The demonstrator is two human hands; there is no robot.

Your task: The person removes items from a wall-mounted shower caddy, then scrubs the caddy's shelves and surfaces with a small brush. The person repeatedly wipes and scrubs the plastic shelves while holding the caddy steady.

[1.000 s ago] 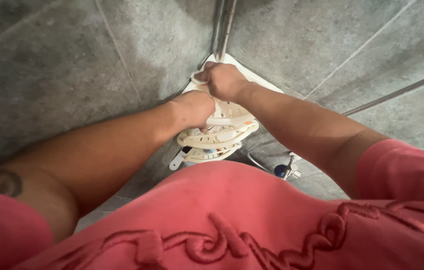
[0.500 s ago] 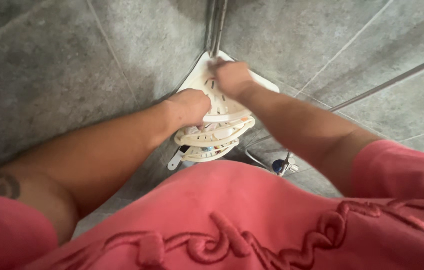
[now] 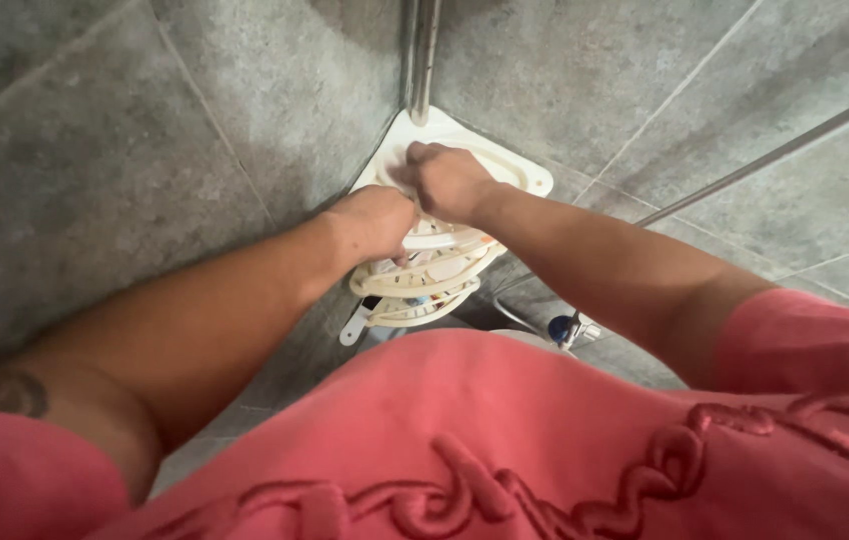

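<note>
A cream plastic corner shelf (image 3: 517, 170) with several tiers hangs on a metal pole (image 3: 423, 60) where two grey tiled walls meet. My left hand (image 3: 375, 222) is closed on the front rim of the top tier. My right hand (image 3: 445, 180) rests on the top tier, fingers curled over a small white cloth (image 3: 397, 176) that is mostly hidden beneath them. The lower tiers (image 3: 425, 290) hold small items too hidden to identify.
A thin metal rail (image 3: 775, 150) runs diagonally across the right wall. Below the shelf there is a tap fitting with a blue part (image 3: 563, 328) and a thin hose. My red shirt (image 3: 545, 430) fills the bottom of the view.
My right hand slid toward the back corner of the top tier, then returned forward and left. My left hand kept its hold on the rim.
</note>
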